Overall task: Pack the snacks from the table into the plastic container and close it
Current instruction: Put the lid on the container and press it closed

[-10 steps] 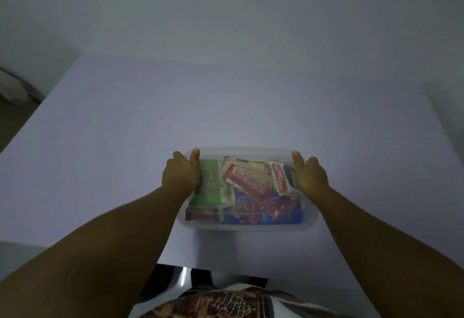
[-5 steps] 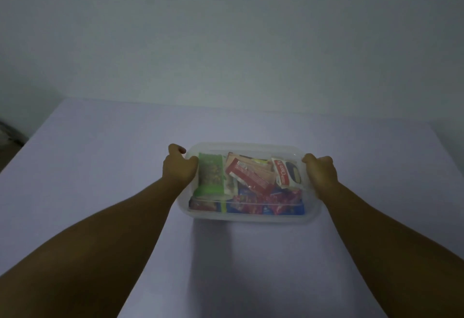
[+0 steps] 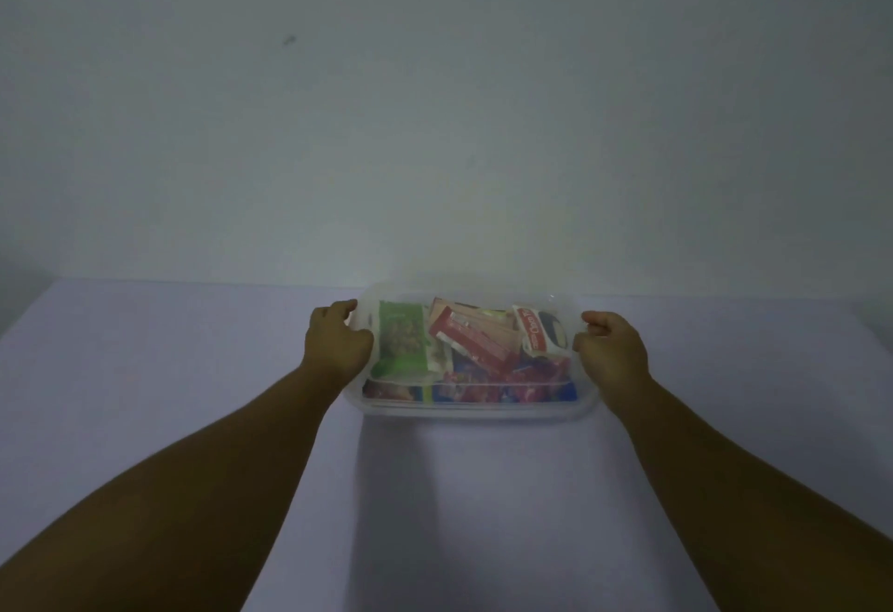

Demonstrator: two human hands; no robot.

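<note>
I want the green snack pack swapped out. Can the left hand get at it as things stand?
Probably not directly: the left hand sits right beside the green pack, but a clear lid seems to cover the container and would need lifting first.

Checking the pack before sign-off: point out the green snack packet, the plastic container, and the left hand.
green snack packet [image 3: 403, 341]: head view, middle of its printed face.
plastic container [image 3: 476, 411]: head view, near front wall.
left hand [image 3: 336, 345]: head view, back of the hand.
</note>
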